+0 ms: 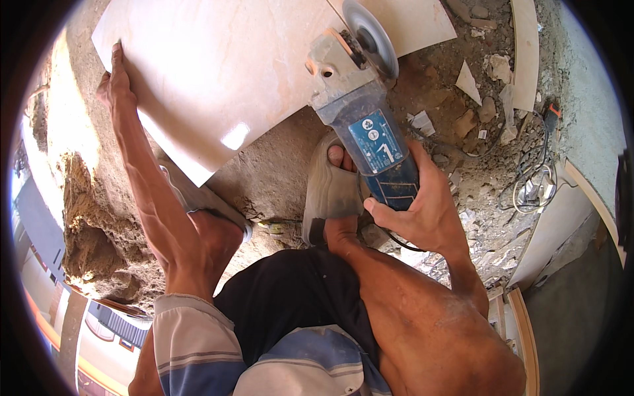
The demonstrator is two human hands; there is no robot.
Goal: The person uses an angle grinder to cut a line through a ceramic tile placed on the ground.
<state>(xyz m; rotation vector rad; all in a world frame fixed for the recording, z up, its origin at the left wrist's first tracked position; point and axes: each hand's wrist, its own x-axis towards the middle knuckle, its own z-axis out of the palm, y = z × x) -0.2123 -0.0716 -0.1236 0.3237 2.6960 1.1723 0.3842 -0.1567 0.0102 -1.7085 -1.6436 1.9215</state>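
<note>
A large glossy cream tile [218,72] with faint marbling lies over the ground ahead of me. My left hand [117,84] grips its left edge, thumb along the top, with the other fingers partly hidden. In my right hand [419,211] is a blue and grey angle grinder [373,142], held round the rear of its body. Its round disc [370,39] stands on edge at the tile's far right part, where a thin line runs away from it across the surface. Whether the disc is spinning I cannot tell.
Broken tile pieces [469,82] and rubble lie on the dirt at the right. A cable with an orange-tipped plug [553,111] is tangled near the wall [591,86]. Tile strips [525,53] lean there. My sandalled foot [327,188] is close below the grinder.
</note>
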